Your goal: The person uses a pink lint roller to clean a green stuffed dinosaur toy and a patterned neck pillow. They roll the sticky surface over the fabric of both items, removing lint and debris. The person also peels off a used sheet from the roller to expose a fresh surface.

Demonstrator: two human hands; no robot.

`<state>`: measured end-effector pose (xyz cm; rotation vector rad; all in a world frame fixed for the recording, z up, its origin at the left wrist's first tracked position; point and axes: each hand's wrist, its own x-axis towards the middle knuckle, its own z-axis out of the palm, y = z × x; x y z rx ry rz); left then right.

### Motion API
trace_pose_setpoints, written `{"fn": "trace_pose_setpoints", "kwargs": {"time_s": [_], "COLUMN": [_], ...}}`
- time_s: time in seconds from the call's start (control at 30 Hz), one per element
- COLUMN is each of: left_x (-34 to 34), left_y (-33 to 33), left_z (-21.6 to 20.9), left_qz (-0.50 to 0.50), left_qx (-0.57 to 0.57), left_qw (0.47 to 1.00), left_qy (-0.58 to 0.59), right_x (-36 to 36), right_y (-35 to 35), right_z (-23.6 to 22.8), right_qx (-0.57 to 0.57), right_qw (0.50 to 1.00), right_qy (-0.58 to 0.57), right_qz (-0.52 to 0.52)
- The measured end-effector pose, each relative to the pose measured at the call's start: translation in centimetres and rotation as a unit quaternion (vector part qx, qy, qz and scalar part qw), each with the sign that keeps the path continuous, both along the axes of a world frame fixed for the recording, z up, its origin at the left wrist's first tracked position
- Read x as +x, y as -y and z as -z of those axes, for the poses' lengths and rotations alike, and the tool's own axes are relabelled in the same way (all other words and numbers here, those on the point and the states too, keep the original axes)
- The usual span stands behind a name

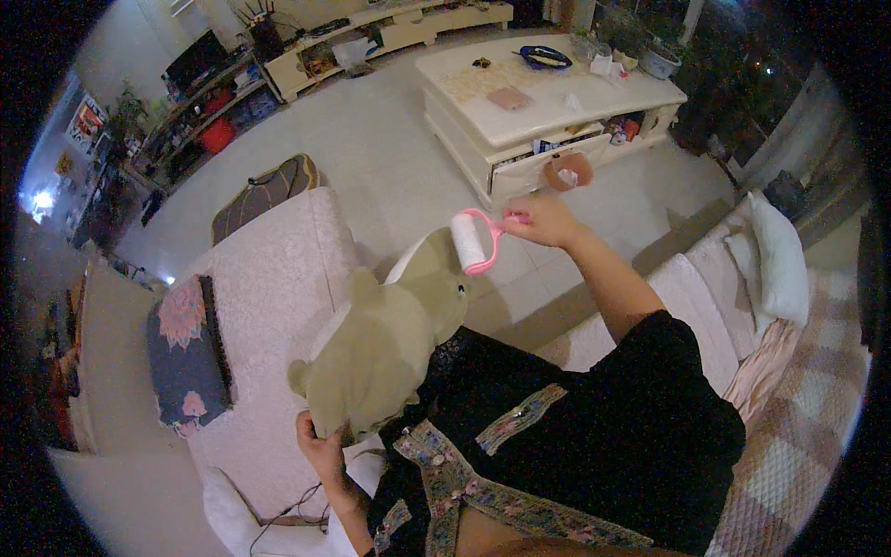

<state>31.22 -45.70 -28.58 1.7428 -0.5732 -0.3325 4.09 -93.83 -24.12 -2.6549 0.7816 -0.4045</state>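
A soft, pale-green plush toy slants before a person.
The left hand grasps its near end; its long axis runs away rightward toward the right hand, which, nearest the far end, grips a pink-handled, white cylindrical roller; contact unclear.

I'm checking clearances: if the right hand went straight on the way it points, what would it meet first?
Leading with the lint roller, the right hand would probably meet the green plush toy first, near its head. Roller and toy overlap in this view, so any gap is unclear.
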Motion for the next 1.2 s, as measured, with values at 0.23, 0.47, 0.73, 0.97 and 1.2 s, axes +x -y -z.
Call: {"fn": "trace_pose_setpoints", "kwargs": {"time_s": [0.23, 0.47, 0.73, 0.97, 1.2], "left_x": [-2.0, -2.2, -2.0, 0.0, -0.6], "left_y": [0.6, -2.7, -4.4, -5.7, -10.1], "left_z": [-3.8, -2.9, -1.6, -3.0, -3.5], "left_qz": [0.044, 0.055, -0.047, 0.04, -0.014], "left_qx": [0.008, 0.055, 0.027, 0.019, 0.047], "left_qw": [0.999, 0.995, 0.998, 0.997, 0.999], "left_qy": [0.0, 0.07, -0.043, 0.059, 0.005], "right_x": [10.4, 19.0, 16.5, 10.1, 11.2], "right_y": [-8.0, -15.6, -3.5, 5.1, 2.8], "right_z": [-5.6, -3.4, 4.7, 4.2, -3.0], "right_qx": [0.067, 0.041, -0.022, -0.119, -0.029], "right_qw": [0.978, 0.957, 0.976, 0.974, 0.995], "right_qy": [0.161, 0.009, -0.119, -0.182, -0.068], "right_qz": [-0.115, -0.287, -0.178, -0.064, -0.065]}}
